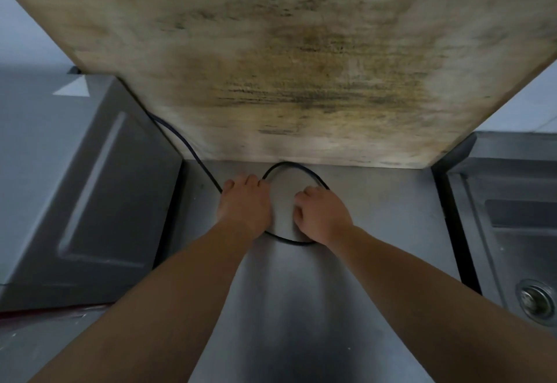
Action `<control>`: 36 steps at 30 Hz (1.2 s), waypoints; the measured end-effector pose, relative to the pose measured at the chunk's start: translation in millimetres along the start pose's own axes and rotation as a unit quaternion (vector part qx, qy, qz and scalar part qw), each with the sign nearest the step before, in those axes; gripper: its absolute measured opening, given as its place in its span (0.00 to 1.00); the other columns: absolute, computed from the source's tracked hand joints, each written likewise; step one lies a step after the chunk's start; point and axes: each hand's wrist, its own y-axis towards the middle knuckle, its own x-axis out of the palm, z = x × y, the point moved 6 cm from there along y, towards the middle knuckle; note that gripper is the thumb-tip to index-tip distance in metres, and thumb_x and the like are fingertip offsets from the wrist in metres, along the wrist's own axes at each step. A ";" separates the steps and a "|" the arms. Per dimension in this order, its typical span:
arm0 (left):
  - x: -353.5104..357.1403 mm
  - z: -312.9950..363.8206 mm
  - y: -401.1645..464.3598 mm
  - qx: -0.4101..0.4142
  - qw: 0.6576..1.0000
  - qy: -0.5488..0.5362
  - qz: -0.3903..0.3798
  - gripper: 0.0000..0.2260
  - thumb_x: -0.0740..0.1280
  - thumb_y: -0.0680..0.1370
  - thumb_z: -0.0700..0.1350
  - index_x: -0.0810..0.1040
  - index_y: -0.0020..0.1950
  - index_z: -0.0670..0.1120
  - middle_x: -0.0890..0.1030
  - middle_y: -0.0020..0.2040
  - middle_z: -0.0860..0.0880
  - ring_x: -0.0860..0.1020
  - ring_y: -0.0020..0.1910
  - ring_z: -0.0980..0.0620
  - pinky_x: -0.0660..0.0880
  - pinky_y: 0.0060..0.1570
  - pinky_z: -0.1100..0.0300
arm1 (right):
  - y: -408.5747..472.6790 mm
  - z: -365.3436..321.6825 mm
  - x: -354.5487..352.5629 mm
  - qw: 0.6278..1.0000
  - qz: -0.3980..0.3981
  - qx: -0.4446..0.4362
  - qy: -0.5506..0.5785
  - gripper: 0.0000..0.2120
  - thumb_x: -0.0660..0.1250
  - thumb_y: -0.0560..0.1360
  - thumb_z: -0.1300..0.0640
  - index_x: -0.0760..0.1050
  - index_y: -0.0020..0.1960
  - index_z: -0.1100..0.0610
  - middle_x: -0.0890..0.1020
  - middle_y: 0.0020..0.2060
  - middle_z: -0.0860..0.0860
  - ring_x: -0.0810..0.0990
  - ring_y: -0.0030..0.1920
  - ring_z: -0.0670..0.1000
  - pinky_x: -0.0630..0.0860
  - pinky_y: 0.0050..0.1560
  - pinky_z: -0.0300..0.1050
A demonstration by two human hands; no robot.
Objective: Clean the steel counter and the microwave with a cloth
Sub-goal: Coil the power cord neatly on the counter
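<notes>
The steel counter [376, 208] runs from the near edge to a big stained wooden board [301, 66] leaning at the back. The grey microwave [69, 177] stands on the left. A black power cord [289, 165] runs from behind the microwave and forms a loop on the counter. My left hand [244, 202] grips the cord at the loop's left side, fingers curled over it. My right hand [322, 214] grips the loop's right side. No cloth is in view.
A steel sink [512, 232] with a round drain [536, 298] lies to the right, past a dark gap. Something red shows under the microwave's front at the lower left. White wall shows beside the board.
</notes>
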 end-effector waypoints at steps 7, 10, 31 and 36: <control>13.7 -10.5 23.4 -0.070 0.997 -0.024 -0.031 0.14 0.56 0.80 0.42 0.70 0.65 0.45 0.73 0.64 0.43 0.68 0.65 0.42 0.66 0.63 0.48 | 5.4 -27.1 16.6 0.997 0.015 -0.073 0.024 0.07 0.67 0.73 0.54 0.79 0.43 0.58 0.78 0.36 0.55 0.77 0.38 0.58 0.73 0.38 0.49; 20.0 -11.1 33.5 -0.070 0.997 -0.013 -0.035 0.14 0.57 0.80 0.42 0.71 0.65 0.45 0.72 0.63 0.43 0.69 0.65 0.42 0.66 0.63 0.48 | 8.1 -31.3 21.7 0.995 0.030 -0.084 0.032 0.06 0.67 0.72 0.54 0.79 0.42 0.57 0.77 0.35 0.54 0.77 0.36 0.57 0.72 0.36 0.47; 33.2 -23.5 15.8 -0.061 0.994 -0.085 -0.012 0.11 0.57 0.81 0.45 0.76 0.59 0.47 0.81 0.56 0.44 0.80 0.55 0.42 0.74 0.51 0.52 | 43.2 -14.2 26.5 0.998 0.016 -0.056 0.015 0.10 0.60 0.77 0.53 0.79 0.52 0.54 0.79 0.46 0.52 0.77 0.48 0.56 0.72 0.49 0.49; 50.3 -11.8 -20.8 -0.045 0.991 -0.114 0.044 0.11 0.53 0.83 0.50 0.73 0.50 0.49 0.80 0.48 0.49 0.80 0.45 0.47 0.68 0.38 0.57 | 77.3 -46.7 20.4 0.986 -0.079 -0.106 0.098 0.14 0.56 0.81 0.54 0.78 0.60 0.53 0.78 0.58 0.52 0.75 0.58 0.54 0.72 0.58 0.49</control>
